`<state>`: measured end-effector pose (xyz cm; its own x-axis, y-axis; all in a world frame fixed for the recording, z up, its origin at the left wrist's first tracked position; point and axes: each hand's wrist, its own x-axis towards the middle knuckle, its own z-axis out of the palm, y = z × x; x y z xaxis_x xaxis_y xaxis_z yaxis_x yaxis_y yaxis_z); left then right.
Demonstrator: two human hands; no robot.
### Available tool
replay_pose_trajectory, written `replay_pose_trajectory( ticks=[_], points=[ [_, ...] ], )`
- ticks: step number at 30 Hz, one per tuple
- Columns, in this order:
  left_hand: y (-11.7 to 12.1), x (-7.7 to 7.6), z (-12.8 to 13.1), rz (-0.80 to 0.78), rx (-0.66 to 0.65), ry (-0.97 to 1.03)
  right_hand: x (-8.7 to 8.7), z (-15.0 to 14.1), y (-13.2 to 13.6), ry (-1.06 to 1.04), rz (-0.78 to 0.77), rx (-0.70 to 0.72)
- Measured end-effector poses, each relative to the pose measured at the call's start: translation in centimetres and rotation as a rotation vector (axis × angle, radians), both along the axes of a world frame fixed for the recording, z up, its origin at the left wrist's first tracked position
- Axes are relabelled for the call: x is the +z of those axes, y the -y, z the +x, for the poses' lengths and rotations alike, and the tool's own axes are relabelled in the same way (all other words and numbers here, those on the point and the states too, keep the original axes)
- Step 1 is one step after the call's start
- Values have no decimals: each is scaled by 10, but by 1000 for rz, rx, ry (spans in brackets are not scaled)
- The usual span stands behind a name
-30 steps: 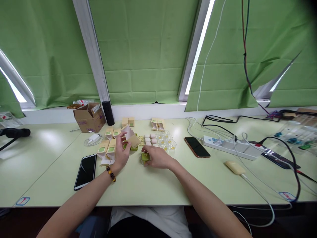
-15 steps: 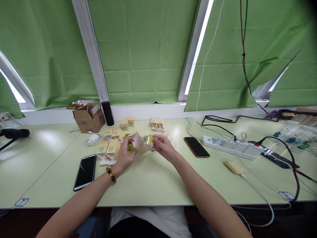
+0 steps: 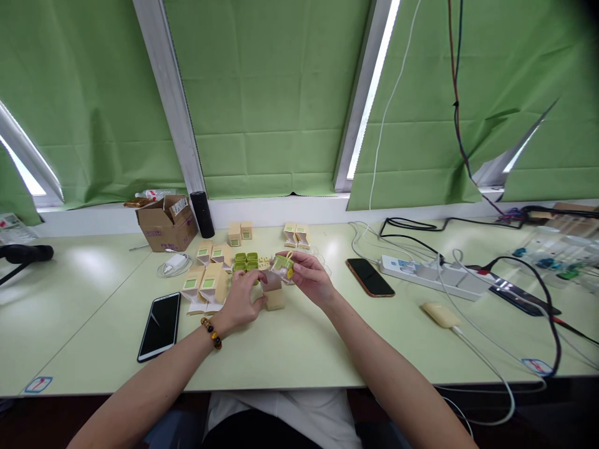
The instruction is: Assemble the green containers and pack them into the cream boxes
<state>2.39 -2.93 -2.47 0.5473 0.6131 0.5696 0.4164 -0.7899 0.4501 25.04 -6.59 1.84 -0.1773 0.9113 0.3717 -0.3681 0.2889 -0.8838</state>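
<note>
My left hand (image 3: 243, 299) is closed on a small cream cardboard box (image 3: 274, 299), whose open end faces up near the table top. Just above that opening, my right hand (image 3: 311, 277) pinches a small clear jar with a green lid (image 3: 282, 265); a yellow spot shows on its side. Behind my left hand lie several green lids (image 3: 246, 257) in rows, with small yellow pieces (image 3: 264, 262) beside them. To the left stand several cream boxes (image 3: 214, 284) with green labels. My right hand partly hides a group of clear cups.
Small boxes (image 3: 296, 235) stand farther back. A white phone (image 3: 160, 326) lies left and another phone (image 3: 370, 277) right. A power strip (image 3: 435, 277), cables and a yellow mouse-shaped item (image 3: 440, 315) occupy the right side. A brown carton (image 3: 167, 227) and black cylinder (image 3: 202, 214) stand back left.
My right hand has lifted the jar from the table and tilted it over the box. My left hand has brought the box right and lower, turning its opening up.
</note>
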Motion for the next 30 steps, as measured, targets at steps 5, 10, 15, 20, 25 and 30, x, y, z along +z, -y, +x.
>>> replay_pose_trajectory(
  ticks=[5, 10, 15, 20, 25, 30],
  points=[
    [2, -1, -1, 15, -8, 28, -3, 2, -3, -50, 18, 27],
    [1, -3, 3, 34, 16, 120, -9, 2, -8, -76, 7, -41],
    [-2, -5, 4, 27, 68, 165, -11, -3, -5, 25, 88, -150],
    [1, -1, 3, 53, 104, 148, -11, -17, 3, 212, 202, -207],
    [-1, -2, 2, 18, 109, 123, -16, -25, 5, 497, 258, -309],
    [-10, -12, 1, -47, 186, 220, -19, -16, 2, 733, 372, -419]
  ],
)
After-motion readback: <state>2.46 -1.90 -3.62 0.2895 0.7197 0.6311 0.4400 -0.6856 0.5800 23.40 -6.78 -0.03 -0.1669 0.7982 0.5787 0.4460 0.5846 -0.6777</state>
